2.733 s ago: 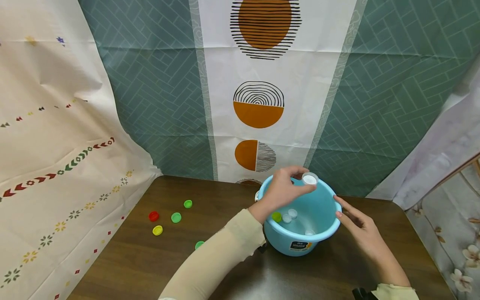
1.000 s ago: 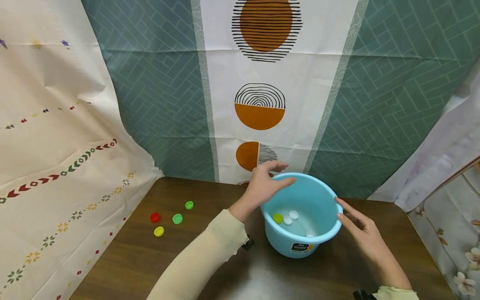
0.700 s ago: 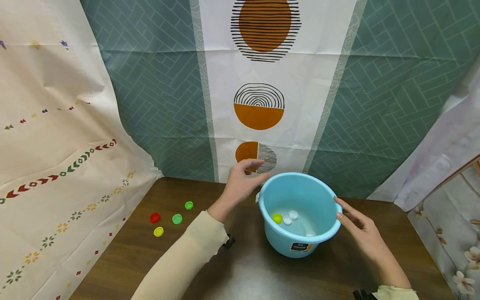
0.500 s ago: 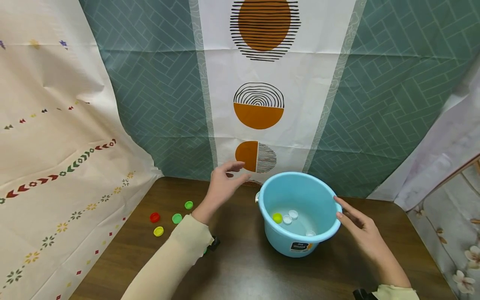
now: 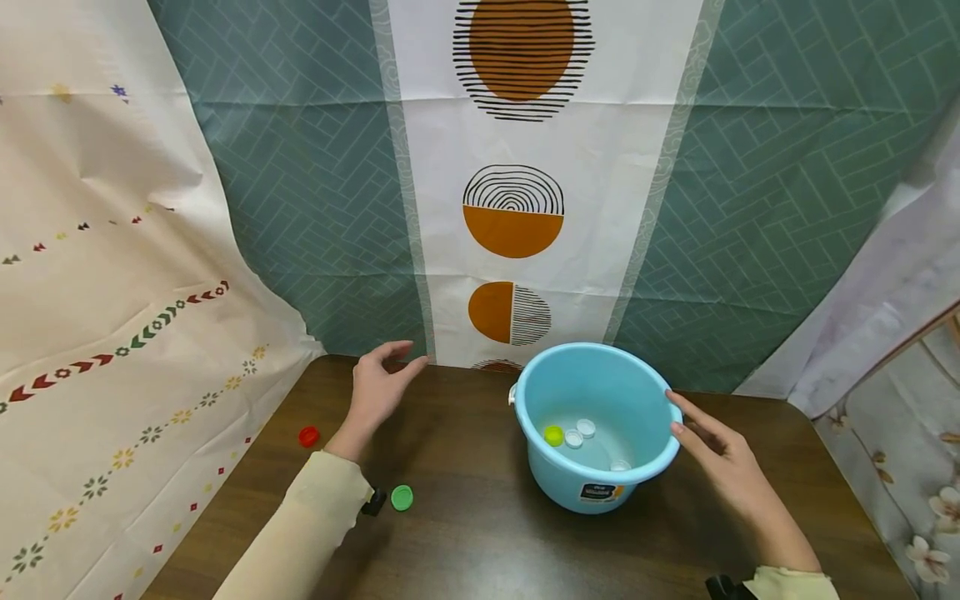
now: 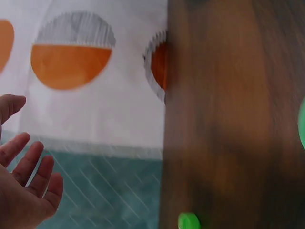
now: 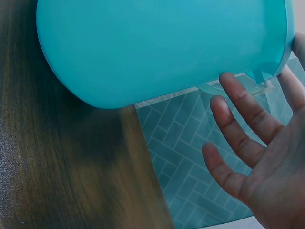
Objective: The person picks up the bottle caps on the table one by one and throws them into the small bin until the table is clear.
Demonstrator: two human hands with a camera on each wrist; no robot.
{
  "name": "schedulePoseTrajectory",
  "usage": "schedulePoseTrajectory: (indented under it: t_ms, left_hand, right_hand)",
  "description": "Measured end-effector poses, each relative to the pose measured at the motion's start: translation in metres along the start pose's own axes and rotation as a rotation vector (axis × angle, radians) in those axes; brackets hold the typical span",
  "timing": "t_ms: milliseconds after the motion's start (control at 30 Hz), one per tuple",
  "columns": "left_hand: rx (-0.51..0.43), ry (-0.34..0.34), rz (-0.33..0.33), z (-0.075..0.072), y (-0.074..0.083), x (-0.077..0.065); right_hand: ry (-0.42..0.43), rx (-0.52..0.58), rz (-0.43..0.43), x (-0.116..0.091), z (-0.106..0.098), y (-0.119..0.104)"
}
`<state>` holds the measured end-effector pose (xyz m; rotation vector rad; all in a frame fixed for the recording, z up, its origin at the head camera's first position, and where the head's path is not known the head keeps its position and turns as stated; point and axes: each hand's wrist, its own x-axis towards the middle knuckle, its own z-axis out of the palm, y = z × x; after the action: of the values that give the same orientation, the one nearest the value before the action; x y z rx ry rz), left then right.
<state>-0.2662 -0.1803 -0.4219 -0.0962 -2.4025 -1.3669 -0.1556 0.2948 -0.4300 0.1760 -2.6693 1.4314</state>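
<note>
My left hand (image 5: 375,392) is raised over the left part of the table, fingers loosely bent and apart, holding nothing. Below and around that arm lie a red bottle cap (image 5: 308,436) and a green bottle cap (image 5: 402,497). Another green cap (image 6: 189,221) shows at the bottom of the left wrist view. My right hand (image 5: 716,450) touches the rim of a light-blue bucket (image 5: 596,492) with thumb and index fingertips, its other fingers spread beside the wall. Inside the bucket lie a yellow-green cap (image 5: 553,436) and several whitish caps (image 5: 586,428).
The dark wooden table (image 5: 465,533) meets a hanging patterned curtain (image 5: 330,208) at the back. Cream cloth (image 5: 97,333) drapes along the left, and a floral cloth (image 5: 892,500) along the right. The bucket's white handle joint (image 5: 512,394) sticks out at its left.
My left hand released a clear, whitish cap over the bucket, then swung left across the table. Its arm now hides the yellow cap and two green ones. The right hand stayed at the rim.
</note>
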Motion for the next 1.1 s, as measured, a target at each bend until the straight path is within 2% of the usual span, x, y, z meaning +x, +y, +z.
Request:
schedulePoseTrajectory:
  t_ms: [200,400,867,1100]
  left_hand:
    - [0.07,0.016,-0.052,-0.015,-0.029,-0.002]
    - [0.139,-0.028,-0.134,-0.022,-0.051,-0.005]
    - [0.353,-0.179,-0.25,-0.025,-0.087,-0.008]
    - [0.475,-0.24,-0.255,-0.025,-0.096,-0.011]
  right_hand:
    - [0.0,0.029,-0.004,0.001,-0.001,0.002]
    - [0.003,0.035,-0.017,0.0,-0.001,0.002]
    - [0.009,0.033,-0.012,0.0,0.0,0.001]
    - [0.016,0.028,-0.015,0.0,0.001,0.002]
